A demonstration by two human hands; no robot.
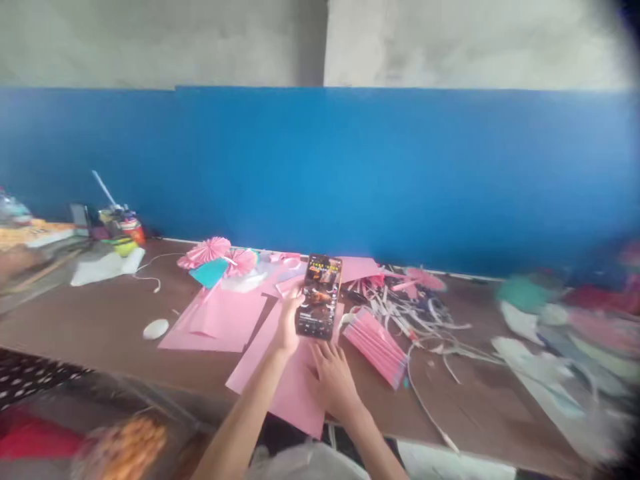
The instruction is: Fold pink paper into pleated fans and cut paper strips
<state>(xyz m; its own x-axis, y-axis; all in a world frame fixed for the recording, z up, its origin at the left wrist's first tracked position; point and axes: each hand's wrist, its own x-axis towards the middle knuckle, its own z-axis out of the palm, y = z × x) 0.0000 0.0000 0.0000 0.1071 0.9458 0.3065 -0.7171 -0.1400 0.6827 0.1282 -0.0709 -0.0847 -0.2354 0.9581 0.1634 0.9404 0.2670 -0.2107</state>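
My left hand [288, 321] is shut on a smartphone [319, 297], holding it upright with a dark, colourful picture on its screen. My right hand [333, 383] lies flat, fingers apart, on a sheet of pink paper [280, 383] and holds nothing. Just right of that hand is a pleated pink paper strip [375, 348]. Further back sit pink paper rosette fans [207, 252] beside a teal paper piece [209, 273]. Another pink sheet [220, 320] lies to the left.
The brown tabletop [95, 320] carries a tangle of white and pink paper offcuts [415, 320] and a white computer mouse [156, 328] with its cable. Jars and supplies [120, 230] stand back left, against a blue wall [320, 167]. Blurred fabric or paper [565, 327] piles up at the right.
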